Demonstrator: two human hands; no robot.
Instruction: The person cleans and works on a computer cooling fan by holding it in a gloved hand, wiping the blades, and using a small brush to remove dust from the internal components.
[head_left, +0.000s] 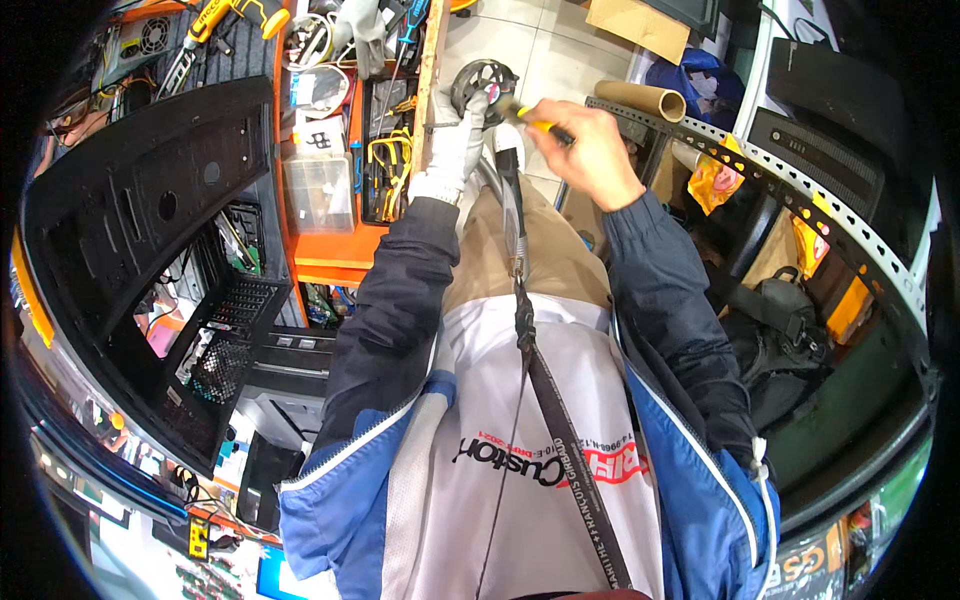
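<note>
Just in front of my body, my left hand (458,150), in a light glove, grips a small round black computer fan (497,82) with a light label at its centre. My bare right hand (590,150) is closed on a yellow-and-black-handled brush (545,127), whose head is at the right side of the fan, partly blurred. A strap with a metal clip (516,255) hangs between my forearms, below the fan.
An orange workbench (337,240) holds tool trays and a plastic bin (318,190) at left, beside black computer case parts (130,180). A cardboard tube (630,98) and a perforated metal shelf (810,210) stand at right. Tiled floor (570,60) lies beyond.
</note>
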